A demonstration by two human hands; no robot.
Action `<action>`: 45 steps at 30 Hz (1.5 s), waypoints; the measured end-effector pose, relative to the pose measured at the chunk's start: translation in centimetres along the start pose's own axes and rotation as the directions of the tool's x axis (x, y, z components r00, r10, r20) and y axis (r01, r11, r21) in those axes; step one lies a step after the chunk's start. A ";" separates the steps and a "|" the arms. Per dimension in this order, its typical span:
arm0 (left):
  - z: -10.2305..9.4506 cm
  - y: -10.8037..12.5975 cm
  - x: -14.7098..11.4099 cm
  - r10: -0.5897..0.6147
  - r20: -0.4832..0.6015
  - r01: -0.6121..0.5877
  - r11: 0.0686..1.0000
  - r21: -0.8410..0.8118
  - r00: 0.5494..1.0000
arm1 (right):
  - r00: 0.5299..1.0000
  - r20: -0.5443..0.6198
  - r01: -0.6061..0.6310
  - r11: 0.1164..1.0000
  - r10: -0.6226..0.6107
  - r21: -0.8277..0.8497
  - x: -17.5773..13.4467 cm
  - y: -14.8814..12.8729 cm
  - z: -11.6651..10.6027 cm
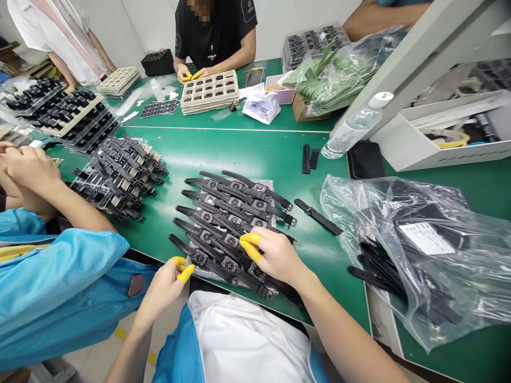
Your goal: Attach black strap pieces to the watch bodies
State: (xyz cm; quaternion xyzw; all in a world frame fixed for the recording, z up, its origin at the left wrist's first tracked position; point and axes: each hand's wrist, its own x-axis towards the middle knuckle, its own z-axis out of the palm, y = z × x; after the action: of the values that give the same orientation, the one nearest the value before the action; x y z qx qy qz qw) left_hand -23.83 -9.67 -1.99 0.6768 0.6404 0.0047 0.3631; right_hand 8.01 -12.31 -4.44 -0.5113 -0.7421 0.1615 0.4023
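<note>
Green desk [247,154], bare toward 12 o'clock. Black watches [235,223] in overlapping rows at its near edge, straps running 10 to 4 o'clock. Right hand [273,255] pressed on the front row, yellow-capped fingers together. Left hand [167,282] at 8 o'clock, pinching a strap end.

I see bare green table [239,154] open beyond the watch stack [233,223], up to the white line. To the right a loose strap [318,216] lies in the lane, and the plastic bag [419,250] walls off that side. On the left, a co-worker's blue sleeve [59,287] and another heap of watches [120,173] crowd the approach. A water bottle [353,127] leans far right.
</note>
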 end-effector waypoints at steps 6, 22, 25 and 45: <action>0.2 -0.2 -0.4 -0.024 -0.066 0.023 1.000 -0.014 0.998 | 0.967 -0.175 -0.152 0.973 0.183 0.173 0.4 1.5 -0.9; 9.4 7.3 -1.8 0.069 -0.164 -0.167 0.046 -0.985 0.984 | 0.524 -0.434 -0.356 0.651 0.733 0.670 1.1 6.7 -3.0; 9.7 7.5 0.0 0.072 -0.129 -0.127 -0.029 -0.991 0.989 | 0.474 -0.432 -0.345 0.613 0.768 0.711 1.4 7.5 -3.6; 8.4 14.8 3.3 0.363 -0.031 -0.001 -0.082 -0.997 0.931 | 0.506 -0.142 0.046 0.138 0.851 0.989 -9.2 -2.3 -4.1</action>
State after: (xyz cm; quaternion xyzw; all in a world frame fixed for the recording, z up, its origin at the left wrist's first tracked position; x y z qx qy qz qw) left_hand -6.54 -9.67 -2.31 0.2761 0.2849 0.4310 0.8105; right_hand 11.14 -22.14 -4.36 -0.3917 -0.0716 0.4606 0.7933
